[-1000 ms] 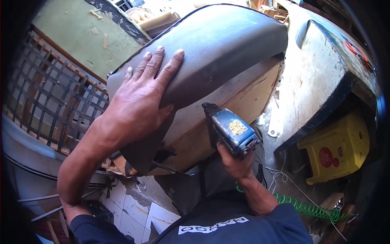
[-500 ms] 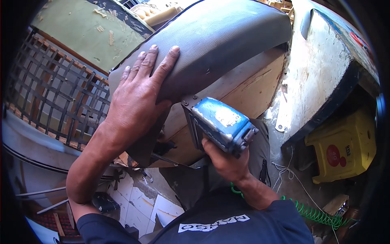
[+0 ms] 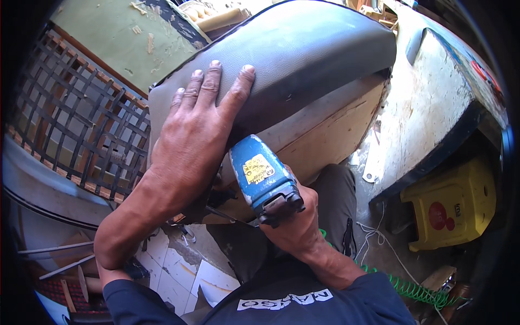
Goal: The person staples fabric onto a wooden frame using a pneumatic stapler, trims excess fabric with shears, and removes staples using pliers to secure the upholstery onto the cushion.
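A grey leather-textured cover (image 3: 303, 54) lies over a curved piece on a pale wooden frame (image 3: 330, 124). My left hand (image 3: 192, 135) rests open on the cover's left part, four fingers spread; its thumb is hidden. My right hand (image 3: 295, 222) grips a blue air stapler (image 3: 257, 173) with a worn yellow label, just right of my left hand. The stapler points away from me at the cover's lower edge beside that hand; whether its nose touches is hidden. A green coiled hose (image 3: 411, 290) runs low on the right.
A webbed wooden frame (image 3: 76, 114) and a pale green panel (image 3: 108, 38) stand left. A worn white-and-blue curved piece (image 3: 420, 114) is at right, above a yellow plastic stool (image 3: 449, 211). A thin cord (image 3: 398, 260), broken tiles (image 3: 168, 260) and scraps lie on the floor.
My right hand has swung the stapler leftward and turned it more upright, close against my left hand at the cover's edge. My left hand stays spread on the cover.
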### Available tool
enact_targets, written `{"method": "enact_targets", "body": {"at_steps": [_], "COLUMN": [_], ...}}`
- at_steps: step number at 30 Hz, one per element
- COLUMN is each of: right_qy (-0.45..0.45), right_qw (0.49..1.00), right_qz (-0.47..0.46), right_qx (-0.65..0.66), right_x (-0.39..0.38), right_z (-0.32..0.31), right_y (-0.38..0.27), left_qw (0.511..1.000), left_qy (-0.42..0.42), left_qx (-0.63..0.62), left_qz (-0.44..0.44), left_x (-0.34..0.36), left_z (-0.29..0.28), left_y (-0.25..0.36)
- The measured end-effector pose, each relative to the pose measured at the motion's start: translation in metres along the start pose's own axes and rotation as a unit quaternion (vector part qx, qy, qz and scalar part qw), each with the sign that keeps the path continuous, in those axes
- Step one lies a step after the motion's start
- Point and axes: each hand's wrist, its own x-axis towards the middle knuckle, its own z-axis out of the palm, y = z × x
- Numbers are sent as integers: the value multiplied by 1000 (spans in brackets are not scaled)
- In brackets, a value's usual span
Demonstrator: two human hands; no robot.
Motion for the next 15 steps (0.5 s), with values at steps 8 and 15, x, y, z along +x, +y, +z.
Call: {"method": "enact_targets", "body": {"at_steps": [8,15], "right_qy": [10,86], "right_qw": [999,994], "right_qz": [43,61], "right_qx": [-7,-3], "right_x": [-6,-20], "right_z": [2,-14], "right_y": [1,15], "left_qw": [1000,999], "left_qy": [13,23], "left_qx": [7,6], "left_qz": [20,21], "left_x": [-2,-2], "left_z": [4,6], "left_y": [-5,-3]}}
